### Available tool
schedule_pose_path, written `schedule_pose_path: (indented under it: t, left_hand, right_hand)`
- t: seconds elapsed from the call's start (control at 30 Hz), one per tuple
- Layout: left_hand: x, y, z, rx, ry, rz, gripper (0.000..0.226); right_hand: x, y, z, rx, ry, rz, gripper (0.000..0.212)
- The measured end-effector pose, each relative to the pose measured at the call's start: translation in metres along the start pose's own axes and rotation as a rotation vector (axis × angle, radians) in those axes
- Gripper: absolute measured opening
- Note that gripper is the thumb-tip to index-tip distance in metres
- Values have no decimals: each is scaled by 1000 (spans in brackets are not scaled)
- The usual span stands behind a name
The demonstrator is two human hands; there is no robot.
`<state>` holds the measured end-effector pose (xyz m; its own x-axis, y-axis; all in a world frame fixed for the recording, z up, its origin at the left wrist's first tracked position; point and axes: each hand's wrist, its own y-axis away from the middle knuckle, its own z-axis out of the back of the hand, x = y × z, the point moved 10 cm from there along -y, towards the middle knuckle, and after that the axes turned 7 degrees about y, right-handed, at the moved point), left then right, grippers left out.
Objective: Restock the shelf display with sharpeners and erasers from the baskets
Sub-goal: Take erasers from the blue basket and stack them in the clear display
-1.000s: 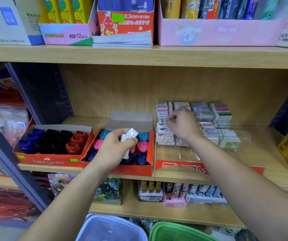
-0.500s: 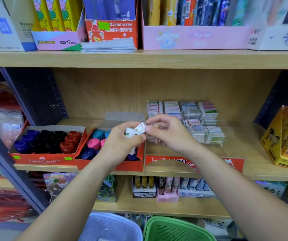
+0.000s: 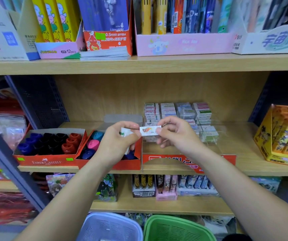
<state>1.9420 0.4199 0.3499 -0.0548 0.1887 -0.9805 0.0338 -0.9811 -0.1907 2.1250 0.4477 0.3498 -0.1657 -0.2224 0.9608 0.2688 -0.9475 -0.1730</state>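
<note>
The red sharpener box (image 3: 46, 161) reads "FABER-CASTELL". Her right hand (image 3: 178, 134) pinches a wrapped eraser (image 3: 150, 130); the left hand (image 3: 117, 141) is clenched around more erasers (image 3: 125, 133).

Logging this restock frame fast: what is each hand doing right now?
Left hand: closed around a few small white wrapped erasers.
Right hand: fingers pinching one small white eraser with an orange-red label.
</note>
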Motion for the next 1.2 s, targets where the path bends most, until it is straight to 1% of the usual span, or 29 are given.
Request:
schedule_pose_path:
  t: [0.13, 0.2, 0.27, 0.33, 0.43, 0.5, 0.57, 0.63, 0.7, 0.8, 0.93, 1.0, 1.07, 1.1, 1.13, 1.2]
  left_hand:
    - [6, 1, -2, 4, -11, 10, 13]
    - [13, 1, -5, 20, -39, 27, 14]
    - [24, 1, -4, 28, -79, 59, 16]
    - [37, 0, 4, 7, -87, 114, 19]
    - [52, -2, 18, -23, -67, 194, 30]
    - [54, -2, 23, -28, -58, 207, 36]
    - [49, -3, 26, -13, -56, 179, 36]
    - [43, -3, 28, -2, -52, 128, 33]
    - [42, -3, 31, -5, -22, 101, 35]
    - [44, 1, 33, 2, 82, 130, 34]
    - [45, 2, 37, -13, 88, 149, 29]
    - [46, 1, 38, -31, 92, 147, 30]
    - [46, 0, 37, -33, 96, 140, 34]
    - [45, 0, 35, -32, 94, 137, 35]
    - [44, 1, 33, -30, 92, 132, 34]
    - [41, 2, 26, -15, 92, 124, 29]
  right_hand:
    - [-9, 3, -4, 38, 20, -45, 11]
    - [-14, 5, -5, 70, 96, -57, 11]
    - [-19, 5, -1, 75, 223, -52, 9]
    - [-25, 3, 9, 16, 318, -59, 8]
    - [-28, -9, 33, -149, 325, -43, 9]
    - [-27, -24, 42, -232, 340, -14, 11]
    - [-27, -43, 43, -270, 403, 14, 12]
    - [-27, -64, 35, -252, 516, 46, 13]
    - [-30, -81, 21, -176, 631, 56, 14]
    - [-36, -93, 7, -65, 788, 33, 16]
    - [-46, -98, 3, 5, 896, 34, 18]
    - [-43, -93, 4, -20, 877, 41, 20]
    - [-26, -79, 7, -133, 828, 89, 22]
    - [-18, -70, 4, -155, 786, 118, 22]
    - [-12, -61, -5, -119, 725, 144, 20]
    - [-8, -42, -32, 47, 552, 156, 15]
